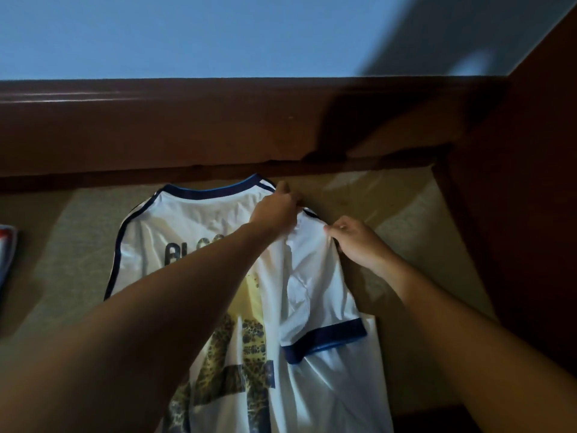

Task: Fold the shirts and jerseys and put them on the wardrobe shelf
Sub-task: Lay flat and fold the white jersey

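A white jersey [193, 232] with dark blue collar, blue sleeve trim and dark lettering lies back-up on a tan bed surface [71, 264]. Its right sleeve [315, 295] is folded inward over the body, its blue cuff pointing toward me. My left hand [274, 210] grips the cloth at the right shoulder near the collar. My right hand [356, 242] pinches the folded shoulder edge just to the right. My forearms hide part of the lettering and the gold number print.
A dark brown wooden headboard [187, 129] runs across behind the jersey, with a wooden panel [524, 214] on the right. A blue wall [187, 32] rises behind. The edge of another garment [7, 251] shows at the far left.
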Demonstrator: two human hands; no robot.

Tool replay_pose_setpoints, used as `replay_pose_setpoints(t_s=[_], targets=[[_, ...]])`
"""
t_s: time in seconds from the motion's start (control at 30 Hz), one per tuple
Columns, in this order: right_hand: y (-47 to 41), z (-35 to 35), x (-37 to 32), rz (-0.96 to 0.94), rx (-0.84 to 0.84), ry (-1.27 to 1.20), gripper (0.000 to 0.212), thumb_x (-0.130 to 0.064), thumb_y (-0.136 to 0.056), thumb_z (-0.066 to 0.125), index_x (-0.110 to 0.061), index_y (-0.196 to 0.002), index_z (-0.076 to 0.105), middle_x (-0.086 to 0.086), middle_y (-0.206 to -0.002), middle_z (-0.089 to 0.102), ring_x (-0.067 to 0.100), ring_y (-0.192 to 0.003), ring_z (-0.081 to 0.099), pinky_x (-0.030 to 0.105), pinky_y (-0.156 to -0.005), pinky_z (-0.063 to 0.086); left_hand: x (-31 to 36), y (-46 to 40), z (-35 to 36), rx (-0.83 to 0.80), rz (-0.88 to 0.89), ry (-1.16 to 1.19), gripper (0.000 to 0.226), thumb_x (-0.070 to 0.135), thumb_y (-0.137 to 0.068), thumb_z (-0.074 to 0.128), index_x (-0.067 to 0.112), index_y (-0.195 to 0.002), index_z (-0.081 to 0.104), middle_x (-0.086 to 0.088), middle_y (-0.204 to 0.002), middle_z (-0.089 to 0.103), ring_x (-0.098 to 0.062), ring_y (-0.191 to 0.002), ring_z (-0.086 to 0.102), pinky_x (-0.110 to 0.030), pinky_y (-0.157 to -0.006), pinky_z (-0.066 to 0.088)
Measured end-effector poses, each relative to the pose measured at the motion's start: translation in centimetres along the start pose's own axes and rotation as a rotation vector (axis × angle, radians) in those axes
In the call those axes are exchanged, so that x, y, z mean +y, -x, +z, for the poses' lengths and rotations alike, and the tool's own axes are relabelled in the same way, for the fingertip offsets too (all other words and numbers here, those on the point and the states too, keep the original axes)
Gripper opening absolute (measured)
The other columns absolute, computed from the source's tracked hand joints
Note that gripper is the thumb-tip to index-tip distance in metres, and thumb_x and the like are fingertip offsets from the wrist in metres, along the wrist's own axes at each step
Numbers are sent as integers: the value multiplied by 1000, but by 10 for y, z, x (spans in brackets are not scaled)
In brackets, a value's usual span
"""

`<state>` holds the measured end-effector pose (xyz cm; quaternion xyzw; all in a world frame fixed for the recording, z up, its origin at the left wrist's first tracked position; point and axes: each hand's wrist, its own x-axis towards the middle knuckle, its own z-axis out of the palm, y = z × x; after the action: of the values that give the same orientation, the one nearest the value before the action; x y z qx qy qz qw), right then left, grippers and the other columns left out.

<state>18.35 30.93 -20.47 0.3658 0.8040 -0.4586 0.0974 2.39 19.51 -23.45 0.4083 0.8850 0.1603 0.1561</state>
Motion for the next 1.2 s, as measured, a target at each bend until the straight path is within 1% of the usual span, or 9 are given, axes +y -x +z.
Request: replay_pose_setpoints(t_s=[0.17, 0.33, 0.53, 0.6, 0.73, 0.87, 0.97, 1.03, 1.2], targets=[[-1, -31, -1, 85, -156, -12, 39, -53, -83, 76, -24, -106, 67, -2, -90, 73, 12, -81, 65, 27, -70, 43, 3, -11, -13, 156, -134, 255, 21, 22, -98, 53, 14, -105, 71, -8, -118, 51, -36, -97, 61, -46, -85, 51], [-17, -63, 1, 25, -226, 99, 19, -35, -90, 74, -18, -85, 78, -6, -76, 70, 12, -78, 65, 28, -74, 45, 10, -19, -15, 235, -104, 265, 20, 24, -100, 50, 15, -103, 68, -5, -119, 53, -35, -92, 61, -45, -81, 51], [-57, -96, 5, -83, 81, 230, 18, -37, -98, 62, -21, -104, 67, -1, -96, 70, 22, -96, 67, 33, -80, 48, 16, -29, -13, 372, -106, 203, 22, 27, -101, 48, 18, -105, 68, -4, -117, 59, -36, -94, 62, -49, -78, 52], [-64, -94, 9, -147, 196, 264, 28, -43, -101, 56, -27, -123, 61, -2, -108, 68, 23, -109, 63, 36, -94, 48, 19, -31, -10, 390, -126, 255, 22, 29, -100, 51, 18, -111, 66, -3, -122, 58, -33, -96, 61, -46, -78, 52], [-67, -88, 31, 36, 200, 647, 57, -56, -99, 42, -29, -149, 41, 5, -155, 40, 30, -147, 27, 52, -118, 14, 24, -17, 14, 407, 76, 66, 27, 25, -96, 57, 10, -117, 61, -11, -131, 51, -33, -106, 57, -42, -78, 52], [-48, -92, 50, 162, 347, 698, 48, -40, -89, 41, -16, -126, 58, 14, -138, 53, 34, -133, 41, 52, -111, 26, 40, 2, 44, 291, 409, -48, 39, 37, -98, 48, 8, -120, 64, -15, -127, 59, -36, -118, 55, -46, -96, 48], [-39, -93, 57, 175, 332, 681, 38, -39, -83, 44, -20, -110, 62, 10, -120, 62, 32, -122, 48, 50, -104, 27, 49, 8, 63, 28, 384, -166, 68, 61, -100, 22, 20, -151, 40, -16, -159, 32, -35, -150, 21, -50, -122, 19], [-36, -99, 58, 153, 310, 593, 31, -39, -84, 43, -23, -101, 64, 5, -110, 65, 30, -117, 48, 47, -98, 26, 49, 10, 71, -57, 337, -265, 78, 68, -96, 2, 26, -160, 14, -14, -168, 3, -34, -154, -7, -52, -124, 3], [-29, -107, 63, 12, 212, 624, 9, -28, -84, 55, -26, -93, 58, -6, -98, 54, 24, -116, 46, 42, -97, 29, 50, 12, 72, -61, 317, -351, 83, 70, -91, -16, 28, -161, 0, -12, -167, -9, -35, -152, -18, -56, -122, 0]])
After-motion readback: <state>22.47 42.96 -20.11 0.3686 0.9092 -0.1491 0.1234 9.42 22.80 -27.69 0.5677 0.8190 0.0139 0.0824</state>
